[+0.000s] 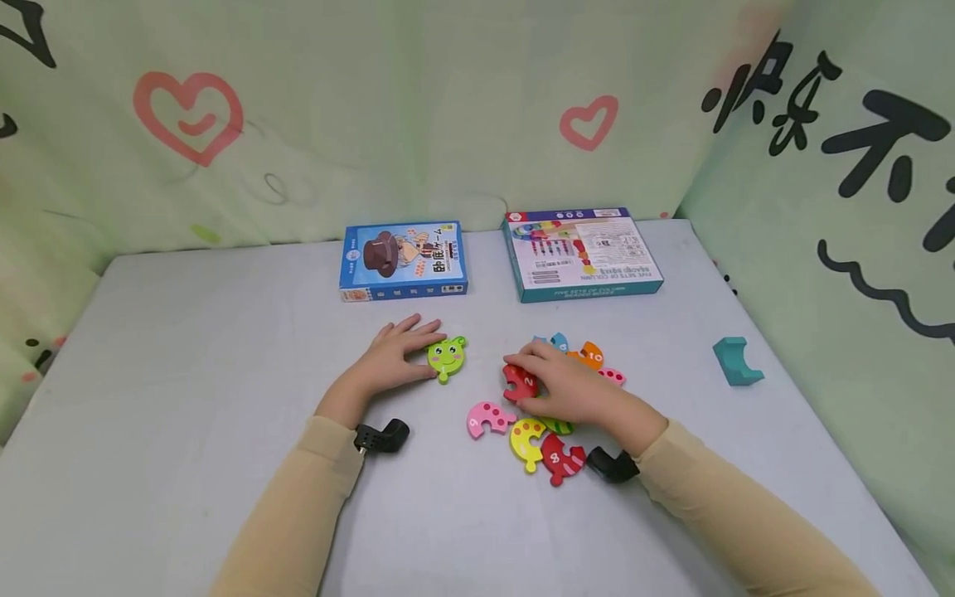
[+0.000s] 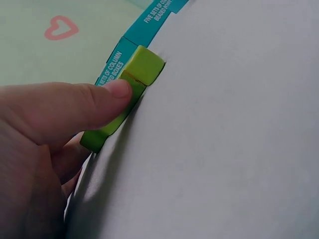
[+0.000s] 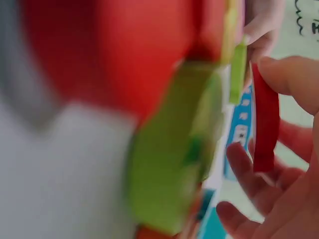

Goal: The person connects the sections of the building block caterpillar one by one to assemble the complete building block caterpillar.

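My left hand pinches a green caterpillar-head puzzle piece with a smiling face. In the left wrist view, the thumb presses along the edge of this green piece. A red numbered puzzle piece is held in my right hand, between thumb and fingers, as the right wrist view shows with the red piece on edge. Around and beneath that hand lie a pink spotted piece, a yellow piece, a striped red piece, and blue and orange pieces, some partly covered.
A blue box and a teal-edged box lie at the back of the white-covered table. Near the right edge sits a teal curved block. Patterned curtains stand behind and beside the table.
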`<control>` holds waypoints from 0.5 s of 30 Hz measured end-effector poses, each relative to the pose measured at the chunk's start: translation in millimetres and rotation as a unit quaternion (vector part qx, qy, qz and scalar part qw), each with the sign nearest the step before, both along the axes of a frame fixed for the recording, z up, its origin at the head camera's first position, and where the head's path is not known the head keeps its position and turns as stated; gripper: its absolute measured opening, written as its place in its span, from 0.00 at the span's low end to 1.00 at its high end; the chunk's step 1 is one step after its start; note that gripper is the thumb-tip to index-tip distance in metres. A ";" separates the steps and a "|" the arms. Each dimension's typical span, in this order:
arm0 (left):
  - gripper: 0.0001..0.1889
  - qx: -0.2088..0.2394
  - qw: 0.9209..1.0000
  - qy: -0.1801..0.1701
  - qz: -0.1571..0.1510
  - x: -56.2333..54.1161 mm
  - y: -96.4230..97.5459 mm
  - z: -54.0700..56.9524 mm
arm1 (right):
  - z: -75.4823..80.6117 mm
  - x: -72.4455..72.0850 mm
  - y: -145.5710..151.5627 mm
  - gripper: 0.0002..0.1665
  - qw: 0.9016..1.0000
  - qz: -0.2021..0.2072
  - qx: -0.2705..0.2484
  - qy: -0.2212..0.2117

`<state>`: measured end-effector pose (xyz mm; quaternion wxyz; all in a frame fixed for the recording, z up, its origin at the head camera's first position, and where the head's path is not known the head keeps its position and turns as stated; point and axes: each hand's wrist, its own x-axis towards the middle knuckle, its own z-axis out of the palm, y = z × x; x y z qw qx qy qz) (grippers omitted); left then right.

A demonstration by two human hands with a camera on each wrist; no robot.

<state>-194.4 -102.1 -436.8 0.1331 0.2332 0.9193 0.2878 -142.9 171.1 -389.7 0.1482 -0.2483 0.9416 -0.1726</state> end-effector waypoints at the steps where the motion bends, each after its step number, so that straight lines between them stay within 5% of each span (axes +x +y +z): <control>1: 0.30 0.000 1.000 0.000 0.000 -0.1 -0.6 -0.5 | 2.5 1.6 -2.4 0.38 1.000 -0.010 -0.011 -0.009; 6: 0.31 -0.001 1.000 0.003 0.003 -1.2 -3.6 -2.9 | 12.1 8.8 -17.8 0.37 0.996 -0.058 -0.050 -0.047; 15: 0.31 -0.005 1.000 0.001 0.005 -0.5 -1.3 -1.9 | 5.6 18.2 -43.3 0.39 0.983 -0.125 -0.091 -0.096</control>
